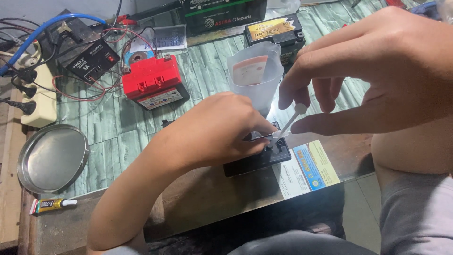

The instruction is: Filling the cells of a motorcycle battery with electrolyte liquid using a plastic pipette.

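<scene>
Head view: the left hand [222, 130] rests on a small black battery [257, 158] at the near edge of the worktop [118, 127], its grip closed on the battery's top. The right hand [368, 75] hovers just above — grip narrow, thumb and forefinger pinching a thin white stick [290, 120]. A translucent plastic cup [255, 73] stands behind; a red battery [155, 81] and round metal lid [52, 158] lie well apart.

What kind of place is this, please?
Probably a small battery repair bench: a red battery, a black charger box with tangled wires, and a black battery that the left hand steadies.
</scene>
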